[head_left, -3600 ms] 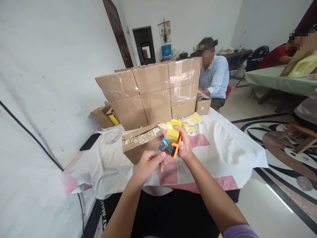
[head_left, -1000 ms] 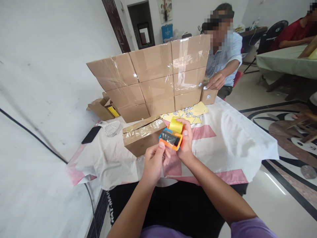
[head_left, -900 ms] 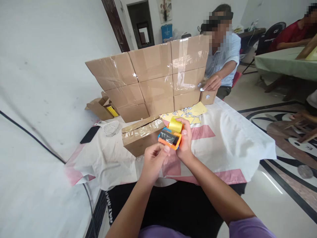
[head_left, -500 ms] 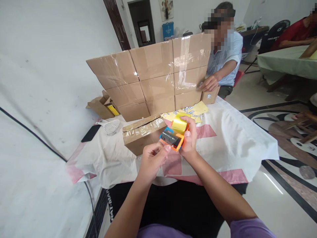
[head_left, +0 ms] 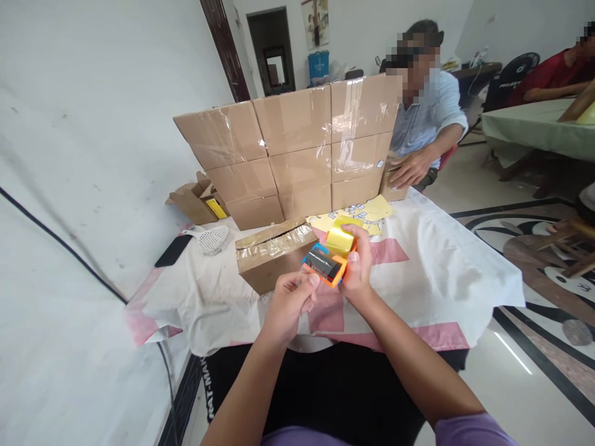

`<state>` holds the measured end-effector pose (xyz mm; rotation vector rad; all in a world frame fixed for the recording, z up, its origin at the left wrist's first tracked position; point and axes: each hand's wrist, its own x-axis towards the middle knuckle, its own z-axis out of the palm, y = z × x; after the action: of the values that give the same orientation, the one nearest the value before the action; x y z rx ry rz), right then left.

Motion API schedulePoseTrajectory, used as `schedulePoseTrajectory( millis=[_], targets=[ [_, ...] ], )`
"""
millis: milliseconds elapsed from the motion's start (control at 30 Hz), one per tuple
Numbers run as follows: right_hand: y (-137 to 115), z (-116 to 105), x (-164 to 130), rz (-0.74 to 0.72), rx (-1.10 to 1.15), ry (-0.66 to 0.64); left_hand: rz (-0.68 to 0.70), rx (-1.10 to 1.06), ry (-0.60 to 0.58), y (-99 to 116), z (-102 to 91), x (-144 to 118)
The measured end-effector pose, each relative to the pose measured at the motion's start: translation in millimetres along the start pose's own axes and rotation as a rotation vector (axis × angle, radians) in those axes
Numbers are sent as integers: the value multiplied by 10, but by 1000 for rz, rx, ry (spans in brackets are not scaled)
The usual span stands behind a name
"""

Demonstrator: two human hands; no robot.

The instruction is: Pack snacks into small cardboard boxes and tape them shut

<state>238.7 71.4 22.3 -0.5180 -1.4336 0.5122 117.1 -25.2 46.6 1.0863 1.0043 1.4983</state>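
In the head view, the tape dispenser is raised over the worktop, just to the right of the taped carton. Your right grip is wrapped round its right side, thumb towards you and fingers curled over the tape roll. Your left grip is drawn together at the near left edge; you cannot tell from here whether a tape end lies between the fingertips.

Expect the dispenser to be light and rigid, with most of its weight probably in the roll. Its orange and blue body looks like smooth moulded plastic and may slip a little, so hold it by the frame at the right side and leave the roll free to turn. The dark front plate catches the light; treat that edge as possibly sharp. Any loose film would be thin, limp and clingy, best pinched at a corner.

The roll is a glossy yellow cylinder. The carton is matt brown board with crinkled, shiny tape along its top edge. Behind it rises a stack of cardboard boxes under clear, reflective tape, and the wrinkled white-and-pink cloth looks soft.
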Motion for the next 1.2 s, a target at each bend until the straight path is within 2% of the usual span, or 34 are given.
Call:
schedulePoseTrajectory(
  millis=[100,233,467,933,1200],
  targets=[
    [-3,-24,11,-52,-8,12,18,-26,-26,-85,-23,4],
    [4,-14,4,-29,27,4,31,-36,-29,-152,-7,21],
    [17,-30,5,-28,-30,-6,56,-11,41,-132,35,30],
    [46,-91,22,-105,-91,-11,49,39,40,-66,39,19],
    [13,-37,7,-16,-23,-33,52,38,-10,-93,16,13]
  ],
)
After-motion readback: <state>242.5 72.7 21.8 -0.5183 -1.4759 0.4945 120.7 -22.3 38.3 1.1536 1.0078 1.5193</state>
